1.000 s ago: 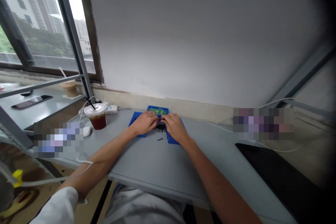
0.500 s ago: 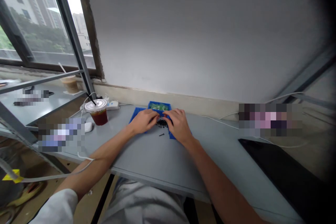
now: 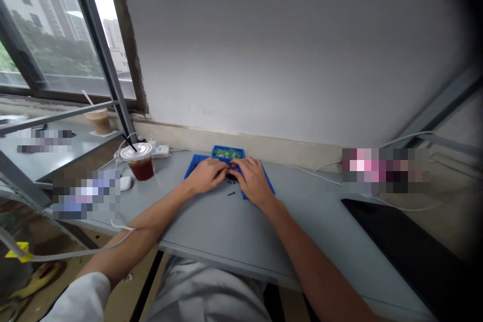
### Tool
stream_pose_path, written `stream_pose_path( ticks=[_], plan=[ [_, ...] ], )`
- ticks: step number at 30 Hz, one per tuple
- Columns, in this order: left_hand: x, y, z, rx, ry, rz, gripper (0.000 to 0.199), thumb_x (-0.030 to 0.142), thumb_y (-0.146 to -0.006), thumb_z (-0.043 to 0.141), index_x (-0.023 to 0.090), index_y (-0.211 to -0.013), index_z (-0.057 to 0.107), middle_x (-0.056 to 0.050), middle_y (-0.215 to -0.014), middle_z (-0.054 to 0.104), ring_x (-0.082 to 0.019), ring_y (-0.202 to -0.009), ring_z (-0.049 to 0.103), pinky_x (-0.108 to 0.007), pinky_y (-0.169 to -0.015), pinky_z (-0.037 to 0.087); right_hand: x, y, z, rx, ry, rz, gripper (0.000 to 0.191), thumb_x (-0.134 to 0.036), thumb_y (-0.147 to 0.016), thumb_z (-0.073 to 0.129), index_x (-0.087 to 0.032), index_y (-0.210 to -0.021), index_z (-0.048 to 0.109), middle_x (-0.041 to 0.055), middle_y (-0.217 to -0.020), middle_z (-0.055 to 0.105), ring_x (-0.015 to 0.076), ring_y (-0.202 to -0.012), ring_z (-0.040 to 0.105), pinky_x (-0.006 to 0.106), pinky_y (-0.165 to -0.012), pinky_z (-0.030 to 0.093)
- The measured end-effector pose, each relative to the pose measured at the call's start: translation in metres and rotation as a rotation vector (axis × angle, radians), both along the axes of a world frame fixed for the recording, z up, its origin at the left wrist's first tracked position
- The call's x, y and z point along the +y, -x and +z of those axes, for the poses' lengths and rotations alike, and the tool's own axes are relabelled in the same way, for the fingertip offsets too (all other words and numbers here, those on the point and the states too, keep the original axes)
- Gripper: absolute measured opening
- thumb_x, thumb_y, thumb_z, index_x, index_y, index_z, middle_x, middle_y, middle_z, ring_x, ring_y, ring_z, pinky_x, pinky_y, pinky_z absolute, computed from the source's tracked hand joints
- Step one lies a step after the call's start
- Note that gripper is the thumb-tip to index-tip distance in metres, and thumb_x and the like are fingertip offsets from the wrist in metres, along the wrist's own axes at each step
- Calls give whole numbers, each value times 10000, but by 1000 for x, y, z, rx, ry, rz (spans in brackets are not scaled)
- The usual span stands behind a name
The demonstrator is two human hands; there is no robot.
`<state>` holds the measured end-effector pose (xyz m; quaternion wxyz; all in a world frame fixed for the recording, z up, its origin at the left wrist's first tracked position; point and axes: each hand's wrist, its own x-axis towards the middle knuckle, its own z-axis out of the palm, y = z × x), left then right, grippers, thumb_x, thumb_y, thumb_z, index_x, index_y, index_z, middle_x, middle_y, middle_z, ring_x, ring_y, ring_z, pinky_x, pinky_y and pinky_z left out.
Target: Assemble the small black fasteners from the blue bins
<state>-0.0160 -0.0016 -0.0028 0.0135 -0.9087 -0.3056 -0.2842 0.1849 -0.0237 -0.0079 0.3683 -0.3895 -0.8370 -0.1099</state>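
Note:
My left hand (image 3: 207,176) and my right hand (image 3: 253,181) meet fingertip to fingertip above a small pile of black screws (image 3: 232,178) on the grey table. Both hands have thumb and fingers drawn together in a pinch; whatever is between them is too small and covered to name. One loose black screw (image 3: 231,193) lies just in front of the pile. A blue bin (image 3: 191,166) stands beside my left hand, and another blue bin (image 3: 269,181) is partly covered by my right hand. Behind them, green pieces (image 3: 227,153) fill a third blue bin (image 3: 214,150).
At left stand a cup of dark red drink (image 3: 141,166) with a straw, a white case (image 3: 126,183) and a power strip (image 3: 161,151). A white cable (image 3: 123,226) hangs near my left forearm. A black flat panel (image 3: 396,246) lies at right.
My right fingertips have shifted slightly left, closer to my left fingertips. The left hand stays nearly in place, and the loose screw lies as before.

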Motion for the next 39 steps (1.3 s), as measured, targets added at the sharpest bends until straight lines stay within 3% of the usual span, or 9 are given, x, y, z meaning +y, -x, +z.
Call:
stream_pose_path(
  ticks=[9,14,20,25,30,35,39],
  plan=[
    [-1,1,0,11,5,-35,275,248,-1012,386,172,-949,643,-57,-861,663,-179,-836,599,-311,-807,431,1,0,-1,-19,-37,-7,224,-270,-1033,450,-202,-938,641,64,-928,718,246,-930,590,402,-849,380],
    [0,0,-3,12,-2,-40,251,235,-1006,399,171,-943,634,-49,-858,655,-173,-825,590,-303,-788,423,0,0,1,-22,-26,34,170,-265,-1017,486,-199,-1022,642,70,-987,716,243,-957,596,395,-866,395],
    [0,0,-3,18,-10,-52,256,243,-1013,396,171,-933,629,-44,-831,648,-171,-810,591,-299,-776,414,0,0,2,-40,-31,8,198,-264,-1021,481,-196,-919,637,60,-914,714,238,-912,600,387,-847,387],
    [0,0,-3,19,1,-39,249,244,-1009,402,171,-940,630,-45,-834,652,-169,-792,590,-297,-761,417,0,-1,2,-37,-39,61,141,-238,-997,521,-188,-1039,646,73,-984,717,236,-954,605,378,-866,394],
    [0,0,-3,20,-4,-41,250,242,-1011,403,169,-954,635,-41,-827,651,-168,-790,590,-298,-765,420,-1,0,3,-49,-36,16,193,-252,-1012,490,-185,-923,647,66,-918,713,239,-920,597,383,-846,377],
    [-1,-1,-2,19,0,-50,250,244,-1006,408,168,-955,640,-46,-842,659,-171,-802,596,-303,-778,427,-2,-1,4,-35,-16,38,180,-301,-1009,507,-194,-1056,644,77,-983,713,237,-945,603,388,-886,377],
    [0,-1,-4,23,0,-53,266,250,-1012,399,168,-975,649,-50,-850,661,-172,-807,595,-304,-779,429,0,-1,1,-71,-37,18,201,-254,-1018,470,-191,-961,652,73,-945,718,241,-939,602,390,-871,371]
  ],
)
